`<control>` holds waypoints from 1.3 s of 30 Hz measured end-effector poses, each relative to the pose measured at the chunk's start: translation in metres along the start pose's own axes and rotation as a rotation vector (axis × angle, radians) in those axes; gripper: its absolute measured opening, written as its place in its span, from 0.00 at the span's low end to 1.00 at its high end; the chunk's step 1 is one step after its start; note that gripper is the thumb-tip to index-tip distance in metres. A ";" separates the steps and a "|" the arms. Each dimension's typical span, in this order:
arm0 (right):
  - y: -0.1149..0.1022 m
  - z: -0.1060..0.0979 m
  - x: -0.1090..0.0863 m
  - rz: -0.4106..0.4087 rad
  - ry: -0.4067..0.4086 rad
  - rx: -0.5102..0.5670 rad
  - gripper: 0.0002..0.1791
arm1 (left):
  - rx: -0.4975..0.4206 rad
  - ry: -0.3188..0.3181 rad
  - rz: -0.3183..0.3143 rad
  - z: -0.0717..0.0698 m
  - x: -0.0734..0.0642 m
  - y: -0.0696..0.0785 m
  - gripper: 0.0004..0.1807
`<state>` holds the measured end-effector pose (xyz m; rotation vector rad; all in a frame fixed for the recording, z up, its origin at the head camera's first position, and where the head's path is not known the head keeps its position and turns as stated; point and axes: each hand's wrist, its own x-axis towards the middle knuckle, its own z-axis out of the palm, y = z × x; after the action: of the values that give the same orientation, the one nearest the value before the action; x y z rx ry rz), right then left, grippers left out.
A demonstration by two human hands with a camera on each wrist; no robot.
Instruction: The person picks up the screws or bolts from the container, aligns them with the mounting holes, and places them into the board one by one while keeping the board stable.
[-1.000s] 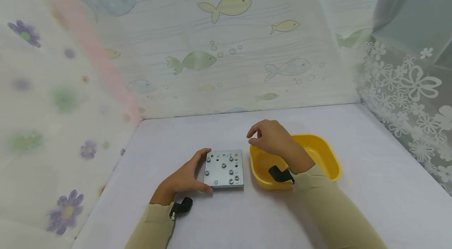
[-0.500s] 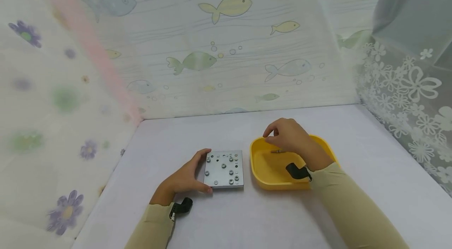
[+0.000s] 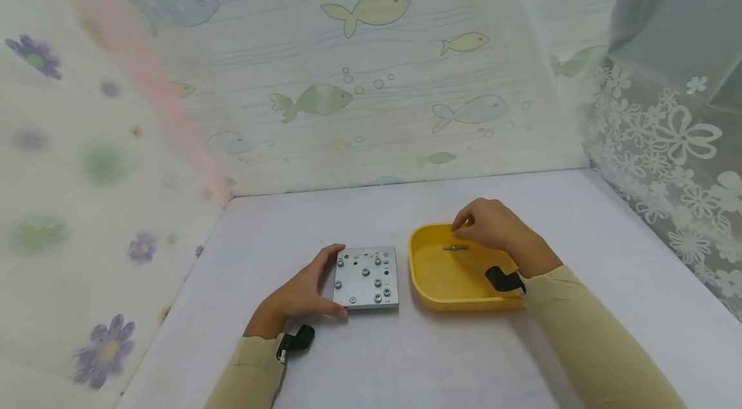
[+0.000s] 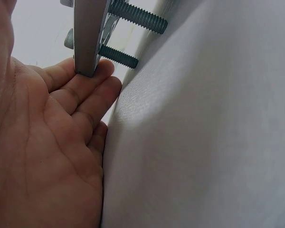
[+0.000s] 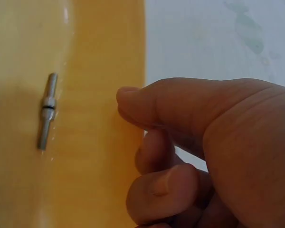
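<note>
My left hand (image 3: 304,290) grips a silver metal plate (image 3: 356,290) by its left side, thumb at the near edge and fingers at the far edge. Several socket-head screws stand in the plate's top. Below it, threaded screw shanks (image 4: 140,16) show in the left wrist view. My right hand (image 3: 495,225) hovers over the far side of a yellow plastic tray (image 3: 458,303), its fingers loosely curled with nothing visible between them. In the tray lies a slim metal pin (image 5: 47,111), thicker in the middle with a dark ring; the right thumb (image 5: 137,99) is apart from it.
Both things rest on a white-covered table (image 3: 348,364), the tray to the right of the plate. A fish-patterned curtain (image 3: 359,138) hangs along the back. Flowered sheets (image 3: 110,203) close in the sides.
My right hand has moved rightward across the tray from its left edge, uncovering the metal pin. The left hand and the plate have stayed in place.
</note>
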<state>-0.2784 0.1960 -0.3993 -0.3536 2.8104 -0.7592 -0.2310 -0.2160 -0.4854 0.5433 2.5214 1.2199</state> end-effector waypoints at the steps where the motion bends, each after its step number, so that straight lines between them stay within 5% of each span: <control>1: 0.002 0.000 0.000 0.004 -0.007 -0.001 0.09 | -0.001 0.001 -0.002 0.000 0.000 0.000 0.73; 21: 0.007 0.010 0.004 0.065 -0.197 0.060 0.13 | 0.009 -0.001 0.003 -0.001 -0.001 0.002 0.73; 39: -0.003 0.017 0.007 0.014 -0.129 -0.225 0.07 | -0.004 -0.009 -0.006 -0.001 0.000 0.003 0.72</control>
<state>-0.2801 0.1841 -0.4130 -0.4024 2.7764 -0.4008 -0.2304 -0.2152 -0.4821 0.5386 2.5102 1.2174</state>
